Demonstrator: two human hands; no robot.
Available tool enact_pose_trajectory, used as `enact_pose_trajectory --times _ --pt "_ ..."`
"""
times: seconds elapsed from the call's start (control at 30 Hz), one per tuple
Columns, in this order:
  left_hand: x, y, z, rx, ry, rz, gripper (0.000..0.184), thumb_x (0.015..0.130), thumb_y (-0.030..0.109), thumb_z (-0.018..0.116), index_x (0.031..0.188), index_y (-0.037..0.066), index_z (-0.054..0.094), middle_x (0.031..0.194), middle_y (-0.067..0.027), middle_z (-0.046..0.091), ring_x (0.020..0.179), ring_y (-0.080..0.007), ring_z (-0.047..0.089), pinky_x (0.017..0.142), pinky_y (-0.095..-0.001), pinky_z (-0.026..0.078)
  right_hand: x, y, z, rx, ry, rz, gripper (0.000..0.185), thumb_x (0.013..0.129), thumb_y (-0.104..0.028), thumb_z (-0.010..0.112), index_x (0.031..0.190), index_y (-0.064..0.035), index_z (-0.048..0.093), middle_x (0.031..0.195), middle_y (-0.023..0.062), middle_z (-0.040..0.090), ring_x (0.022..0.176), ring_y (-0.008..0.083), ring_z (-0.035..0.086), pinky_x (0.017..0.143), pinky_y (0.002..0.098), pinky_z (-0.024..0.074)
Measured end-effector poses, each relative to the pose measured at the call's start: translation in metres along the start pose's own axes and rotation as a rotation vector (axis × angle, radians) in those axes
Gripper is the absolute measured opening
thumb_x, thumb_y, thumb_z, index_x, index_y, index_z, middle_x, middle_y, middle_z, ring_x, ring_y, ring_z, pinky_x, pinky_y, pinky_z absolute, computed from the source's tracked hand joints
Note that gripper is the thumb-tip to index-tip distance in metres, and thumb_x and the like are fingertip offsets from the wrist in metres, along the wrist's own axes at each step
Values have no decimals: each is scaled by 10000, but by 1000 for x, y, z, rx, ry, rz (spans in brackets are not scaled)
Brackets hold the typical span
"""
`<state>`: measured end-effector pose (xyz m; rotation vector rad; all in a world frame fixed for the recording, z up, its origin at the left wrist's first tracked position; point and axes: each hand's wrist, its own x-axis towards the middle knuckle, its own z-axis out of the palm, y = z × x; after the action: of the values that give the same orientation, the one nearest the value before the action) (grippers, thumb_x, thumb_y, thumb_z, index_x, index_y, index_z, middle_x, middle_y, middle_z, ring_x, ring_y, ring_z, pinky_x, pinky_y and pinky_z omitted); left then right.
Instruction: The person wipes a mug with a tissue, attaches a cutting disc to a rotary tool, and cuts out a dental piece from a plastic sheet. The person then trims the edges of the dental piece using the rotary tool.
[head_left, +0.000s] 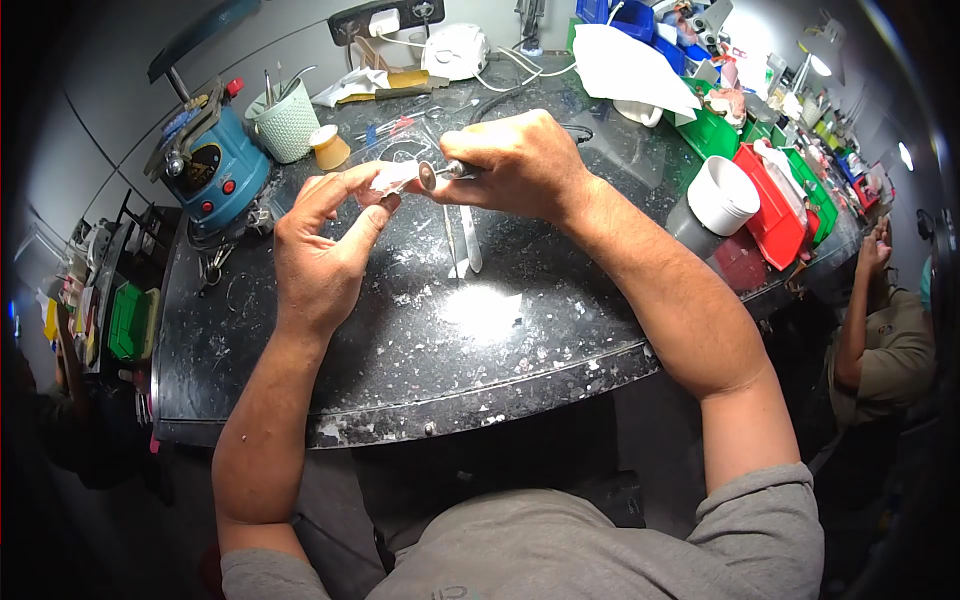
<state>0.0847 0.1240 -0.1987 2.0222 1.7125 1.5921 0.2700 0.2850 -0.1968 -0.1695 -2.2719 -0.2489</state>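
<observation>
My left hand (322,245) pinches a small, whitish, irregular piece (394,178) between thumb and fingers; it looks like a plaster or clear plastic shape, too small to name surely. In my right hand (525,165) is a rotary handpiece (457,169), its round brown cutting disc (428,177) facing that piece. Disc and piece are very close; whether they touch I cannot tell. Beneath the hands, a flat metal spatula (471,242) and a thin metal tool (450,238) lie on the black worktop (400,340).
A blue machine (215,165) and a pale green tool cup (283,125) stand at the back left, near a small yellowish pot (328,148). On the right are a white tub (722,197) and a red bin (770,215). Another person's arm (858,300) shows at far right.
</observation>
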Motion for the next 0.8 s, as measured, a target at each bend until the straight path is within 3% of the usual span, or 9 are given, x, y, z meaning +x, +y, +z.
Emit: enact_pose_trajectory --times 0.17,0.27,0.4,0.5,0.57,0.7,0.8 --pt "0 -4 -1 -17 -6 -110 347 832 104 718 1178 76 727 1047 -28 723 942 -106 600 812 -265 400 5 -6 -6 274 56 78 378 827 -443 799 843 -103 635 670 47 669 586 211 685 528 337 541" --pt "1 -4 -2 -30 -21 -134 345 838 80 695 1180 45 718 1065 -30 722 922 -90 602 806 -251 412 6 -6 -2 486 37 120 325 824 -254 847 1053 -53 735 778 60 725 620 80 646 580 247 536" --pt "2 -12 0 -175 -103 -234 321 870 39 672 1188 0 694 1091 -50 718 948 -96 641 868 -249 481 5 2 2 656 -90 155 261 881 -202 794 1074 -35 742 848 45 744 675 77 650 637 247 552" --pt "0 -21 5 -441 -113 -346 319 874 68 730 1187 11 703 1049 -50 729 892 -93 643 774 -229 470 8 -4 -5 844 -188 314 221 902 -199 768 1053 -40 744 829 33 727 671 74 639 622 248 538" --pt "1 -15 5 -543 -138 -370 317 890 47 716 1200 -13 683 1066 -77 725 933 -126 671 832 -254 517 11 -9 -14 972 -256 475 183 902 -207 758 987 -46 746 751 20 694 627 68 620 575 244 510" --pt "3 -11 5 -665 -203 -407 327 906 32 700 1221 -41 651 1084 -113 718 1007 -181 695 968 -334 543 9 -7 -11 1052 -241 477 162 908 -172 741 986 -30 744 762 24 699 629 66 627 595 241 519" --pt "2 -12 6 -654 -203 -428 336 904 37 706 1226 -36 649 1095 -115 716 997 -187 696 955 -338 546 10 -8 -10 1049 -217 459 138 913 -152 722 967 -26 739 764 28 703 637 72 640 600 240 525"
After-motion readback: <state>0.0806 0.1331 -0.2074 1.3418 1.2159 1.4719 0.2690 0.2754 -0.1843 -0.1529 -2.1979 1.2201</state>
